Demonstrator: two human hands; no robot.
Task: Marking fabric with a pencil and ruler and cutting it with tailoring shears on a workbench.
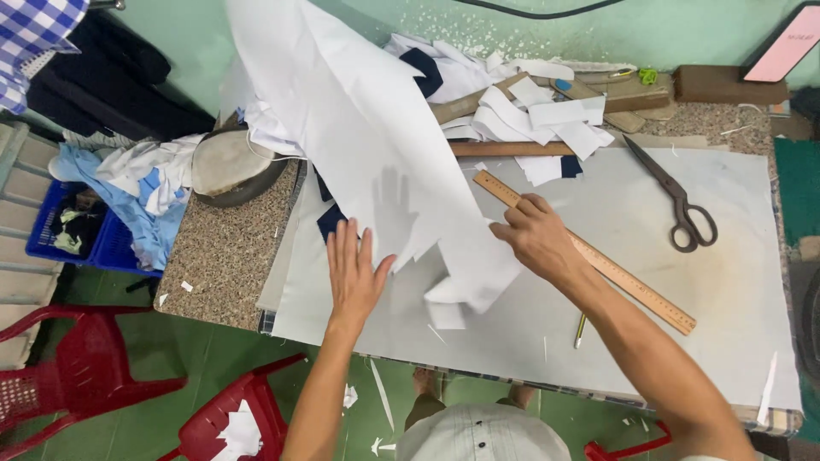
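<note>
A large sheet of white fabric (367,128) hangs lifted over the grey cutting board (735,282), its lower edge drooping onto the board. My right hand (534,235) pinches the fabric's right edge, just above a long wooden ruler (589,256). My left hand (354,273) is spread flat with fingers apart against the lower left part of the fabric, its shadow showing through the cloth. A pencil (580,330) lies on the board below my right forearm.
Large black scissors (675,201) lie at the board's right. Cut white and navy scraps (530,107) and wooden sticks pile at the back. A speckled stone table (226,256) extends left, with a blue crate (64,230) of cloth and red plastic chairs (81,367) below.
</note>
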